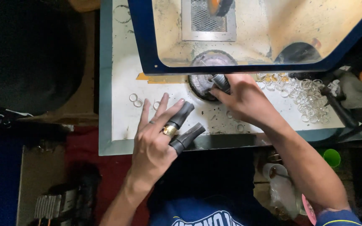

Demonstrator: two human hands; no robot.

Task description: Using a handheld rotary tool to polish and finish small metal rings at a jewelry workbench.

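Note:
My left hand (158, 134) hovers over the white worktop (122, 83) near its front edge, fingers spread, gripping two dark cylindrical parts (184, 127) between the fingers; one has a brass ring. My right hand (241, 98) presses a small dark ribbed piece (221, 82) against a round grey disc (204, 77) that sits partly under a blue-framed window (231, 67). A heap of clear rings (302, 94) lies to the right of that hand.
A few loose clear rings (135, 100) lie left of my left hand. A mesh grate (208, 19) shows behind the window. Dark tools and a rag (348, 96) sit at the right edge. A green cup (332, 157) stands below the table.

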